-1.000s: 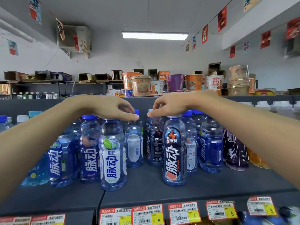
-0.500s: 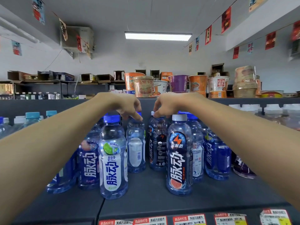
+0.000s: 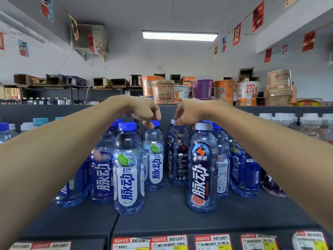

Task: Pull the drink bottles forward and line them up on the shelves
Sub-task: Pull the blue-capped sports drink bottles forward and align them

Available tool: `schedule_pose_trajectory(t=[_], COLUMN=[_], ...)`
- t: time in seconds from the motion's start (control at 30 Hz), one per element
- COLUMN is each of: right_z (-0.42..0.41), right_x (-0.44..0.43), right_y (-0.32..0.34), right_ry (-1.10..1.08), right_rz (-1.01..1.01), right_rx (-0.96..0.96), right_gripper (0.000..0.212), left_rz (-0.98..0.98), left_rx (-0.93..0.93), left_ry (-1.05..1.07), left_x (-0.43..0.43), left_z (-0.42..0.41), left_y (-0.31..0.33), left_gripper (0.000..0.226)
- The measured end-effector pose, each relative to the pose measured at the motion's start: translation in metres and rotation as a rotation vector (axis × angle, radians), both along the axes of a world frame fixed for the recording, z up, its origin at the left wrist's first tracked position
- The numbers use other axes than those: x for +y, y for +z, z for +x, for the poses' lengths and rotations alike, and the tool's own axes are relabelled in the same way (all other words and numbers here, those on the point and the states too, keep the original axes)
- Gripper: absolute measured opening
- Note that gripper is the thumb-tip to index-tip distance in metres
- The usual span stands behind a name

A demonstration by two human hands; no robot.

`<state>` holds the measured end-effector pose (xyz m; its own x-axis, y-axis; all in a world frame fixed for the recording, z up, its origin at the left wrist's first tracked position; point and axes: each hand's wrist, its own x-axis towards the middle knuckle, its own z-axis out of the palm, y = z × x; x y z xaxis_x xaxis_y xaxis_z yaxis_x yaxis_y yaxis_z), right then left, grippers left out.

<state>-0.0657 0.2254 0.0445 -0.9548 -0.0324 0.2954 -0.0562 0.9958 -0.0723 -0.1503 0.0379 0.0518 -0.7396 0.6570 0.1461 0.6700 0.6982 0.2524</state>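
1. Left hand (image 3: 144, 112): fingers curled down, thumb and fingertips pinching the blue cap of the rear lime bottle (image 3: 154, 159), centre of frame.
2. Right hand (image 3: 189, 112): fingers curled over the top of the dark-label bottle (image 3: 178, 159), grasping it. Its cap is hidden under the fingers.
3. Both of those bottles stand upright, set back on the dark shelf (image 3: 162, 210), with a gap between them.
4. Nearer the shelf edge are the front lime bottle (image 3: 128, 174), left of centre with a blue cap, and the grapefruit bottle (image 3: 202, 174), right of centre with a grey cap. Both are upright and no hand is on them.
5. All bottles are blue-tinted clear plastic with clear liquid inside. Fill level is hard to read.
6. Left-side bottles (image 3: 101, 177) and right-side bottles (image 3: 243, 170) are partly covered by the forearms (image 3: 54, 159), so their labels are only partly readable.
7. The noodle cups (image 3: 163, 92) at upper centre-right are lidded, contents not visible. For the cardboard boxes (image 3: 54, 80) at upper left, I can't tell what's inside.
8. The price tags (image 3: 168, 242) along the bottom edge are cut off by the frame.
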Motion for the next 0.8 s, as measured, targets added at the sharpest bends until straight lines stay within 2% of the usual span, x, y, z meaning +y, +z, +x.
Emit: schedule_pose_trajectory(t=[0.13, 0.27, 0.37, 0.5, 0.73, 0.8], right_z=[-0.004, -0.012, -0.019, -0.027, -0.029, -0.031], right_x=[0.003, 0.006, 0.007, 0.008, 0.014, 0.016], right_y=[0.002, 0.003, 0.002, 0.000, 0.005, 0.007], right_ry=[0.015, 0.021, 0.002, -0.049, 0.028, 0.063], right_rz=[-0.024, -0.023, 0.007, 0.036, 0.007, -0.025], right_rx=[-0.017, 0.000, -0.001, -0.015, -0.114, -0.165], right_gripper=[0.018, 0.023, 0.033, 0.045, 0.023, 0.025], left_rz=[0.024, -0.040, -0.081, -0.088, -0.086, -0.085], left_rx=[-0.135, 0.000, 0.098, 0.095, 0.087, 0.085], left_ry=[-0.021, -0.019, -0.026, -0.034, -0.057, -0.056], left_x=[-0.001, 0.002, 0.000, -0.005, -0.007, -0.008], left_z=[0.002, 0.000, 0.000, 0.001, 0.001, 0.001], left_y=[0.000, -0.002, -0.001, -0.001, -0.002, -0.002], left_gripper=[0.030, 0.036, 0.028, 0.028, 0.031, 0.027])
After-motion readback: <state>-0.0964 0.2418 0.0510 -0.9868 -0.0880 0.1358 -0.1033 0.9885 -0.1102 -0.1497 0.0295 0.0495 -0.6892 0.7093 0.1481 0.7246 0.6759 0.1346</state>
